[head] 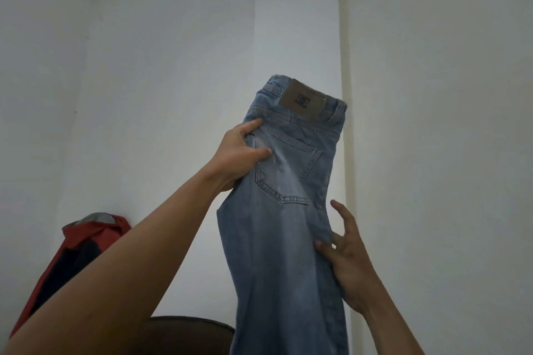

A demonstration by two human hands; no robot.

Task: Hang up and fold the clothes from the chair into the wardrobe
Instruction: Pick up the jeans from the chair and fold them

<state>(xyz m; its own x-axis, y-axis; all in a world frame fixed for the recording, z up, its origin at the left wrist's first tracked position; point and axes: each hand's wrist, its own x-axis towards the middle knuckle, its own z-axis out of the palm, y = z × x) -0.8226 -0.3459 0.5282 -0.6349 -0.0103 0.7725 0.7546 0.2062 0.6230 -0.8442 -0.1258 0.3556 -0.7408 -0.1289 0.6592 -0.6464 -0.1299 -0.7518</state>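
Jeans [284, 210] held up mid-frame, halved lengthwise, waistband up, legs hanging out of view. Left hand [240, 153] pinches the left edge below the waistband; right hand [350, 256] fingers spread, thumb pinching the right edge. Step: folding. Next probably calls for bringing hems up. Red garment [86, 245] waits lower left.

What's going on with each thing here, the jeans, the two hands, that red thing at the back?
jeans: held up in the air, waistband on top, back pocket facing the camera
left hand: gripping the jeans' left edge
right hand: pinching the right edge, other fingers spread
red garment: draped, untouched
chair: partly hidden
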